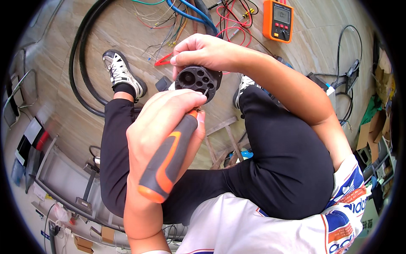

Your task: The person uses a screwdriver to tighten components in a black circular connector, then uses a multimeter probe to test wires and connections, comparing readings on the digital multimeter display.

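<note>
Head view, read as a dial about its middle: a round black connector (198,81) sits at 12 o'clock, up off the floor (315,55) and between the two hands. The right hand (203,53), whose forearm comes in from between 3 and 4 o'clock, closes its fingers on the connector's far side; how they wrap behind it is hidden. That grip leaves the holed face turned toward the wearer, presumably so the openings can be seen and reached. The left hand (163,110), its forearm rising from 7 o'clock, has its fingers wrapped around a screwdriver (169,154) with a grey and orange handle. The tool aims toward 1 o'clock, its shaft lying over the lower right of the face; whether the tip is inside a hole I cannot tell. Holding the handle low, with thumb and fingers near its front end, probably gives finer control over the slim shaft. The black cable (76,55) loops at 10 o'clock around one shoe (120,70), while loose thin wires (163,21) lie near 11. An orange meter (278,21) rests at 1 o'clock with red and black leads (234,21) beside it, likely placed there within easy reach.
</note>
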{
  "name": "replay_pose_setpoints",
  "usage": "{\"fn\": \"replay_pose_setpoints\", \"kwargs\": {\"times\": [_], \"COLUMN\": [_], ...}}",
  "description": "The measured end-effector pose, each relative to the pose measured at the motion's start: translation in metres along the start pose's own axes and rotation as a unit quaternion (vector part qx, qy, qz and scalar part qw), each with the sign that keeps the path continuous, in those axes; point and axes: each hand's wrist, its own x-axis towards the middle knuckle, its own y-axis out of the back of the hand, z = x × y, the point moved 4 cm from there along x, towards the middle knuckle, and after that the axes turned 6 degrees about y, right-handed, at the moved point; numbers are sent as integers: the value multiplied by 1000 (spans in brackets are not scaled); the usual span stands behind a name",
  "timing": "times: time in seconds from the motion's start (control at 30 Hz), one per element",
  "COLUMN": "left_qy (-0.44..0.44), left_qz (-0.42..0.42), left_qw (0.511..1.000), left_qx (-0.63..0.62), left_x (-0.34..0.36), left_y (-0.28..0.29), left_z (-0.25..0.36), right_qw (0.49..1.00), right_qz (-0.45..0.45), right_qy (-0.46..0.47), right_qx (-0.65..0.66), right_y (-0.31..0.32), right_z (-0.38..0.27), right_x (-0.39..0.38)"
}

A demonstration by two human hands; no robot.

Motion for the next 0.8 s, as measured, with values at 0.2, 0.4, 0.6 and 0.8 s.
{"fn": "replay_pose_setpoints", "kwargs": {"times": [0.2, 0.4, 0.6, 0.8], "left_qy": [-9, -15, 57, 66], "left_qz": [-12, -13, 4, 16], "left_qw": [1000, 999, 998, 996], "left_qx": [20, 43, 40, 53], "left_x": [4, 8, 5, 3], "left_y": [-6, -14, -21, -22], "left_z": [-2, 0, -10, -10], "right_qw": [1000, 1000, 1000, 1000], "right_qz": [5, 10, 9, 7], "right_qy": [1, 11, 11, 13], "right_qx": [-9, -23, -6, 1], "right_y": [1, 3, 3, 3], "right_z": [0, 0, 0, 2], "right_x": [-1, 0, 0, 0]}}
